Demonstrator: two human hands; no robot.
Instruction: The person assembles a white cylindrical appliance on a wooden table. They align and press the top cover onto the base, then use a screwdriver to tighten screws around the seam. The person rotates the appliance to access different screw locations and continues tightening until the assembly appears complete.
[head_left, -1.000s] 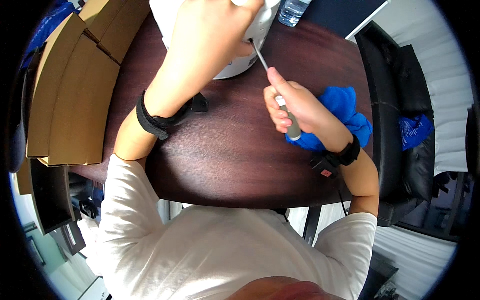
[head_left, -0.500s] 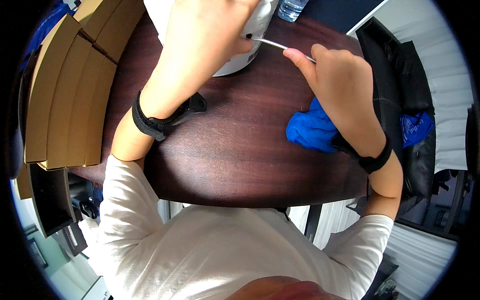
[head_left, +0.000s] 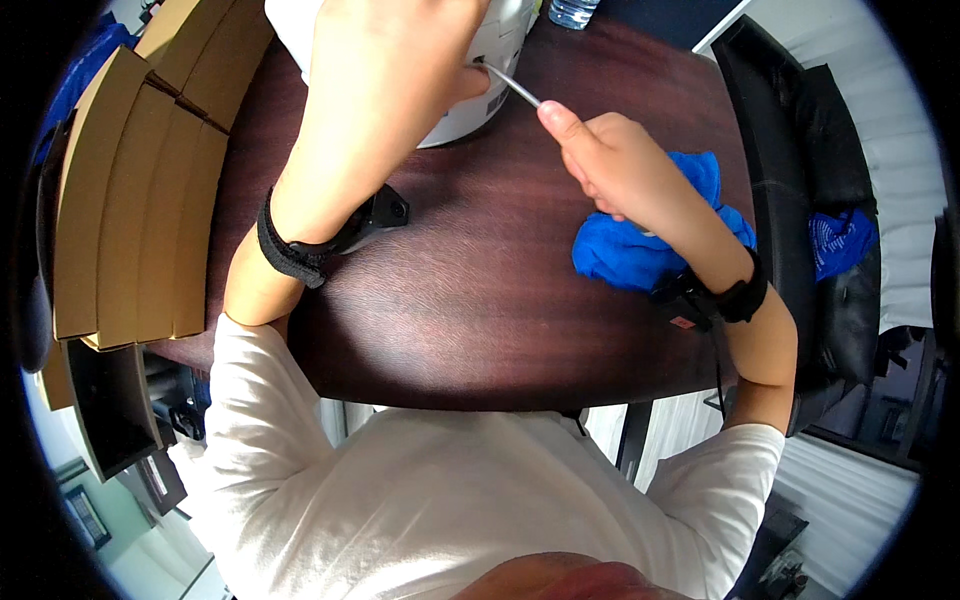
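Note:
A white round-walled container [head_left: 462, 125] stands at the far edge of view, its top cut off. My left hand [head_left: 395, 75] is closed against its side, steadying it. The left thumb lies near a small dark hole in the wall; the other fingers are mostly out of view. My right hand [head_left: 612, 160] is closed around a thin silver metal rod tool [head_left: 520, 92], thumb along the shaft. The tool's tip meets the wall at the hole, beside my left thumb. Any handle is hidden in the fist. A crumpled blue cloth [head_left: 620, 255] lies under my right wrist.
Several brown cardboard boxes [head_left: 130, 200] line the left side of the dark wooden table [head_left: 470, 330]. At the far side stands a clear plastic bottle [head_left: 573, 12]. A black couch [head_left: 840, 190] with a blue patterned cloth [head_left: 843, 242] on it is at the right.
My right hand has swung left and lower, so the tool slants more steeply, its tip still at the hole. More blue cloth shows. The whole view has shifted slightly.

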